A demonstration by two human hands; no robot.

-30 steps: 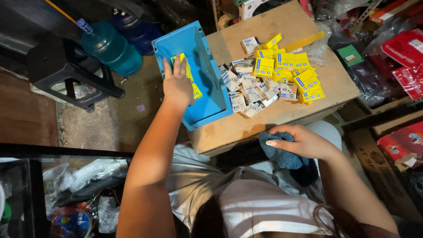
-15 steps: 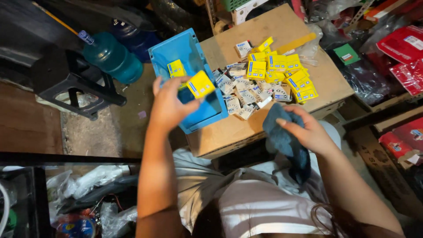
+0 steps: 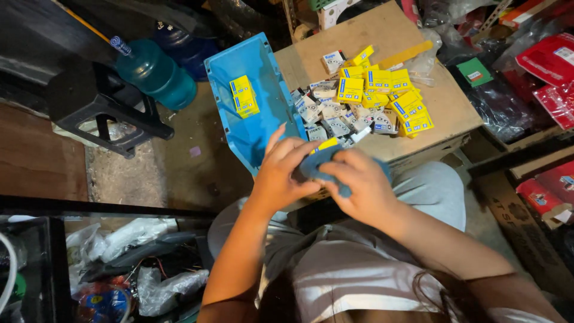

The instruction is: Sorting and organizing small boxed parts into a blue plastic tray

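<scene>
A: Item one, what the hands hold?

B: Left hand [image 3: 280,174] and right hand [image 3: 357,182] meet at the near edge of the cardboard box top [image 3: 445,104]. Between them: one small yellow box [image 3: 326,145], only its top showing, half wrapped in a blue cloth [image 3: 323,164]. Left hand's fingers curl round the box from the left; right hand's fingers press the cloth against it from the right and near side. Both hands closed in a grip, not spread.

A: Item two, the container?

B: Blue plastic bin [image 3: 263,125], tilted, just beyond the left hand, leaning at the left edge of the box top. Inside it, a short stack of yellow boxes [image 3: 244,96], well apart from the held one.

A: Item three, loose stock?

B: Pile of yellow boxes [image 3: 382,90] and white boxes [image 3: 335,116] on the box top, just beyond the right hand, the nearest nearly touching the fingertips.

A: Surroundings?

B: Teal water jug [image 3: 156,75] far left, beside a black stool [image 3: 95,107]; red packets [image 3: 547,60] far right.
</scene>
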